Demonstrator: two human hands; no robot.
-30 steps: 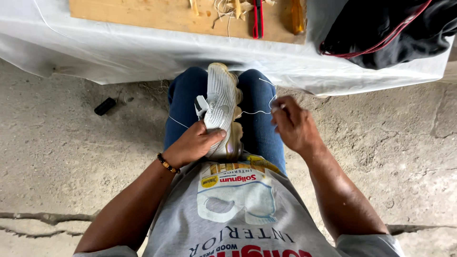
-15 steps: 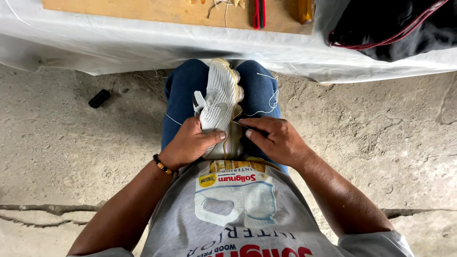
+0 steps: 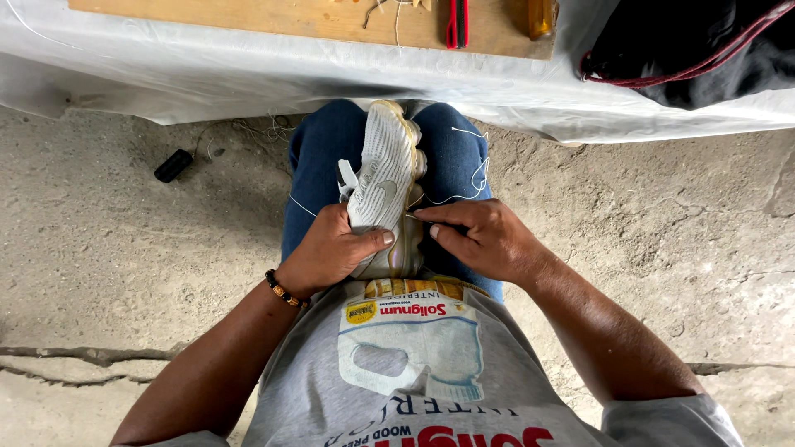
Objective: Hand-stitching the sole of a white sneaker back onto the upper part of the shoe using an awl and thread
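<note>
Shoe [image 3: 383, 178], white with a knitted, ribbed upper and a yellowish rubbery sole edge, stands on its heel between the person's knees, toe pointing away toward the bench. The left hand [image 3: 331, 252] wraps around its lower part, fingers [image 3: 368, 241] curled tight on the knit and the thumb pressed flat across the side. The right hand [image 3: 484, 240] meets it at the sole seam, thumb and forefinger pinched together against the sole's edge; whether they hold a needle there is too small to tell. A thin white thread [image 3: 464, 186] loops loosely from that spot over the right thigh, and another strand runs off to the left across the blue jeans [image 3: 319, 165]. A beaded bracelet [image 3: 283, 290] circles the left wrist. Beyond the knees, the bench [image 3: 248, 66] is draped in smooth white plastic sheeting, with a flat wooden board [image 3: 290, 16] on top carrying a red-handled tool [image 3: 457, 21]. A dark bag [image 3: 696, 50] slumps on the bench's right end. Below lies rough, cracked concrete floor [image 3: 124, 248], with a small black object [image 3: 172, 165] lying near the left leg.
</note>
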